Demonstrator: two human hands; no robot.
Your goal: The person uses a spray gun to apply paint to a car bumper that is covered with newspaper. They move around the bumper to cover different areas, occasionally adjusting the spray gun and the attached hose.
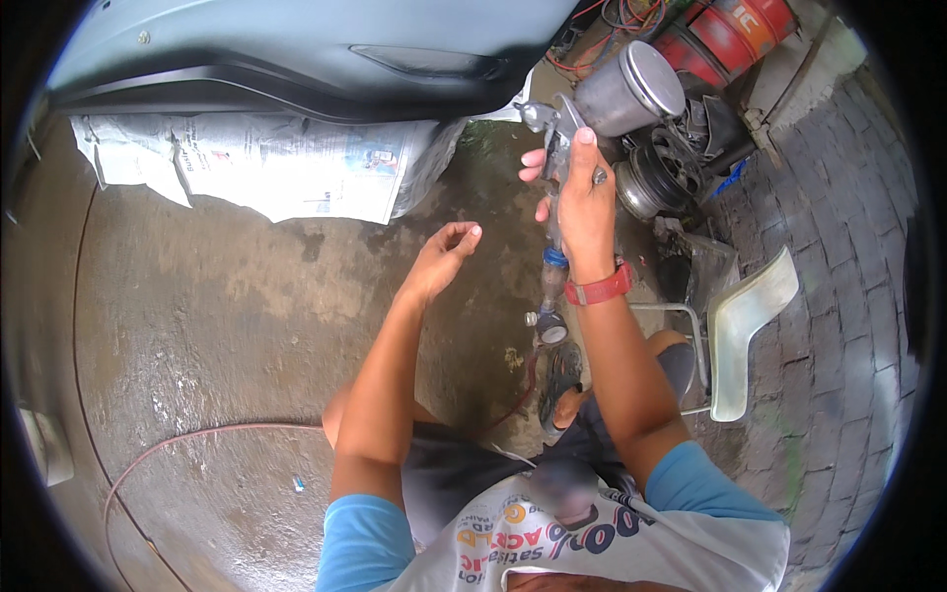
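While the right hand [584,202] grips a spray gun [564,148] upright, the left hand [441,259] hangs loosely curled beside it, holding nothing.

Its metal cup [628,91] tilts up to the right, near a car bumper [296,69] whose lower edge is masked with newspaper [266,163]. A red hose [187,439] loops over the concrete floor [217,316], and a white chair [745,326] stands at right.

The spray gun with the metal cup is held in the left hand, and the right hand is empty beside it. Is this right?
Not quite: the sides are swapped. In the head view the right hand, the one with the red wristband, holds the spray gun with the metal cup. The left hand is empty beside it, fingers loosely curled.
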